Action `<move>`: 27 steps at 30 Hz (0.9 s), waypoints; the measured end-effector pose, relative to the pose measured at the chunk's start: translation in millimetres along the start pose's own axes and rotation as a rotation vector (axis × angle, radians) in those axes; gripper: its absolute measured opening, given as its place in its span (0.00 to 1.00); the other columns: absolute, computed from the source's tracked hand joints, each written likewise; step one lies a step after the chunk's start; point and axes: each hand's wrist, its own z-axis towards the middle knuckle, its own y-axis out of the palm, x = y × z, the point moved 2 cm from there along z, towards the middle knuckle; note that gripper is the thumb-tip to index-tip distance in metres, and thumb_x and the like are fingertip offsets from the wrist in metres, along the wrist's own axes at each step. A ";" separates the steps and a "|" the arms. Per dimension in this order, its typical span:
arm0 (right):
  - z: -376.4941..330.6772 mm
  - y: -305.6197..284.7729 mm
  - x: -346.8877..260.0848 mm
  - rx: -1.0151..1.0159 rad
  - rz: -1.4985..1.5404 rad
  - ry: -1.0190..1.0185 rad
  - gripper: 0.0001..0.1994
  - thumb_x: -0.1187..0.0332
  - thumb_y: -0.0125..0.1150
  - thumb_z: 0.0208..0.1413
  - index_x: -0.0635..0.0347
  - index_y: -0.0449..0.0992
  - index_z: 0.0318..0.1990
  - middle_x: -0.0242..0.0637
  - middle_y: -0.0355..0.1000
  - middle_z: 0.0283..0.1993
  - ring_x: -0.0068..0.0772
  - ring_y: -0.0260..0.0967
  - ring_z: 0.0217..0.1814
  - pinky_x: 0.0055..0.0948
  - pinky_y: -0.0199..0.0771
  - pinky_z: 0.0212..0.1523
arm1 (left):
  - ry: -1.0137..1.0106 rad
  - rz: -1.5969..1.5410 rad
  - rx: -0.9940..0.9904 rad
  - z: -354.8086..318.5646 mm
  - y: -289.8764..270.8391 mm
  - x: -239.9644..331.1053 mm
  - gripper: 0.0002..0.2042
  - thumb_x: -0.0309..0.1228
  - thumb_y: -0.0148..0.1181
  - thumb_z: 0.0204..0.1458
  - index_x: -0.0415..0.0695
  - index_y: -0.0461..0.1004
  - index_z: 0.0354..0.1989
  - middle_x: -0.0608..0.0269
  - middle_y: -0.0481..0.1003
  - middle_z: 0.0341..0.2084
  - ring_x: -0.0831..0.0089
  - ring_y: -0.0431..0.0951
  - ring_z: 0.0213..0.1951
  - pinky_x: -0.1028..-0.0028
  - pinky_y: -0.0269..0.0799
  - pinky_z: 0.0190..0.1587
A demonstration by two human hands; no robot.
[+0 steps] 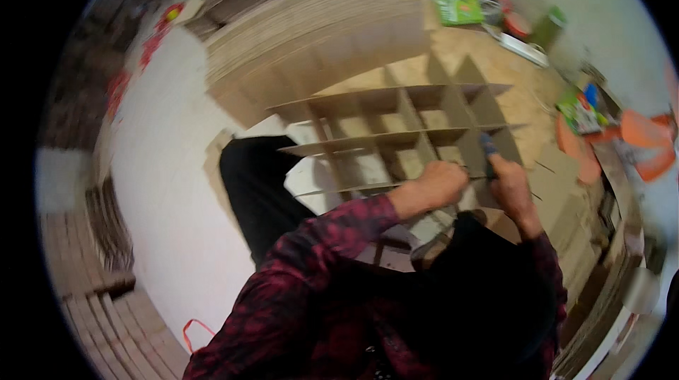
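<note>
A brown cardboard divider grid (399, 141), made of crossed strips with square cells, stands over the pale board in front of my legs. My left hand (440, 183) is closed at the near edge of the grid, gripping a strip there; its fingertips are hidden under the fist. At the near right corner my right hand (511, 188) is closed around another cardboard strip, with a finger in a blue-grey covering (487, 144) stretched along it. Several strip ends stick out beyond the grid at the far and right sides.
A tall stack of flat cardboard (311, 44) stands beyond the grid. More cardboard piles lie at the left (117, 316) and right (573, 238). A green packet (458, 8), a white power strip (523, 50) and orange plastic pieces (647, 141) lie at the far right.
</note>
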 end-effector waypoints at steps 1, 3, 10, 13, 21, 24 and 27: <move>-0.4 0.1 -1.9 -0.030 -0.048 -0.008 0.17 0.80 0.54 0.40 0.60 0.71 0.43 0.51 0.71 0.25 0.58 0.69 0.29 0.50 0.68 0.27 | -0.021 -0.020 0.011 -3.6 -3.8 6.3 0.07 0.28 0.61 0.40 0.39 0.75 0.29 0.47 0.76 0.25 0.50 0.78 0.33 0.57 0.73 0.34; 13.5 0.2 -5.6 -0.103 -0.119 0.030 0.15 0.77 0.53 0.42 0.60 0.71 0.42 0.50 0.71 0.24 0.57 0.70 0.29 0.50 0.70 0.29 | -0.039 0.001 -0.003 5.4 -7.8 2.8 0.08 0.25 0.55 0.43 0.40 0.76 0.33 0.48 0.76 0.32 0.50 0.78 0.37 0.58 0.74 0.40; 33.2 -18.1 -10.8 -0.192 -0.155 0.198 0.11 0.77 0.51 0.42 0.61 0.72 0.37 0.49 0.75 0.32 0.56 0.72 0.37 0.49 0.71 0.36 | 0.030 0.015 0.048 12.5 4.9 -8.4 0.09 0.27 0.56 0.41 0.40 0.73 0.32 0.47 0.75 0.32 0.51 0.77 0.36 0.57 0.73 0.39; -0.2 -44.0 22.2 0.182 0.081 0.438 0.15 0.77 0.53 0.45 0.62 0.73 0.44 0.52 0.74 0.37 0.56 0.71 0.42 0.48 0.70 0.41 | 0.085 0.017 0.065 11.1 7.2 -13.0 0.08 0.27 0.56 0.41 0.39 0.72 0.31 0.46 0.75 0.29 0.48 0.76 0.35 0.56 0.73 0.38; -206.1 -29.3 46.8 0.351 -0.186 0.789 0.25 0.68 0.62 0.50 0.67 0.67 0.56 0.57 0.68 0.48 0.57 0.66 0.49 0.41 0.67 0.47 | 0.085 0.041 0.039 14.6 -9.3 4.5 0.09 0.23 0.53 0.41 0.39 0.68 0.33 0.43 0.73 0.33 0.46 0.76 0.37 0.53 0.71 0.39; -227.6 -22.5 43.5 0.271 -0.247 0.878 0.27 0.65 0.64 0.48 0.64 0.66 0.57 0.55 0.65 0.53 0.56 0.63 0.55 0.44 0.63 0.52 | 0.108 0.084 0.048 14.2 -3.9 -9.5 0.08 0.21 0.52 0.42 0.38 0.67 0.32 0.43 0.72 0.32 0.44 0.74 0.37 0.53 0.70 0.39; -228.7 -22.0 37.8 0.187 -0.444 0.921 0.30 0.63 0.65 0.46 0.59 0.65 0.58 0.53 0.60 0.60 0.54 0.56 0.63 0.56 0.54 0.59 | 0.132 0.136 0.064 16.9 -2.5 -8.7 0.07 0.25 0.53 0.44 0.37 0.69 0.32 0.42 0.74 0.31 0.45 0.76 0.36 0.53 0.71 0.39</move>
